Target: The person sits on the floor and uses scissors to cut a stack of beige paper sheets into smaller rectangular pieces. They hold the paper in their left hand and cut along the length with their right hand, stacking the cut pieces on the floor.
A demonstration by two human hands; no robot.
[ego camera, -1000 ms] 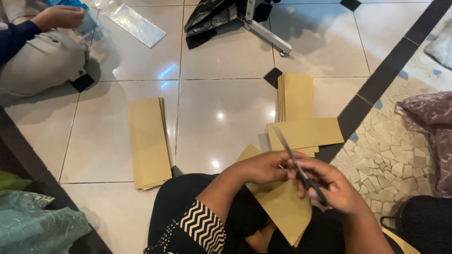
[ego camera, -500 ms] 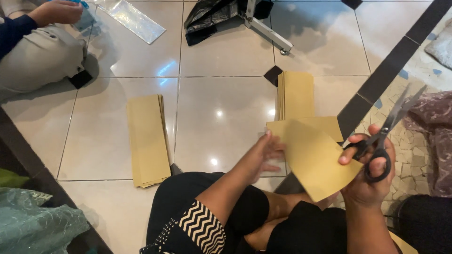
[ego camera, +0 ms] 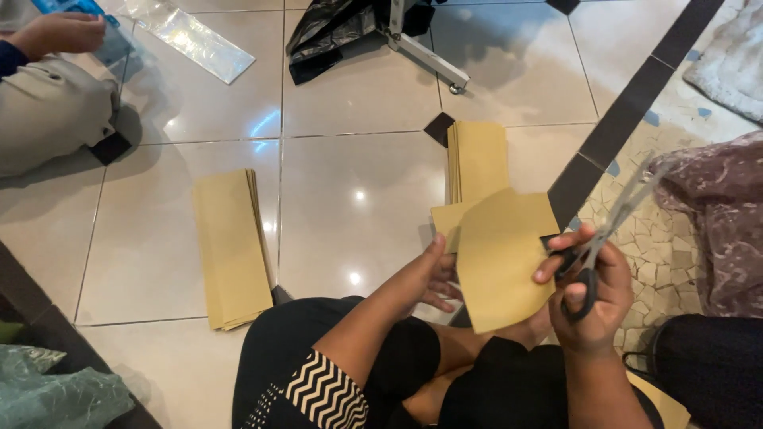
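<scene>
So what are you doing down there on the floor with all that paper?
A person sits on the tiled floor holding a cut sheet of brown paper. The left hand steadies its edge, and the right hand grips black-handled scissors, blades pointing up and away from the sheet. A long stack of brown paper lies to the left, another stack just ahead. Another person's hand is at the top left corner.

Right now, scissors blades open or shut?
Cannot tell for sure: the scissors blades are motion-blurred, pointing up and away in the right hand, clear of the brown paper piece.
</scene>
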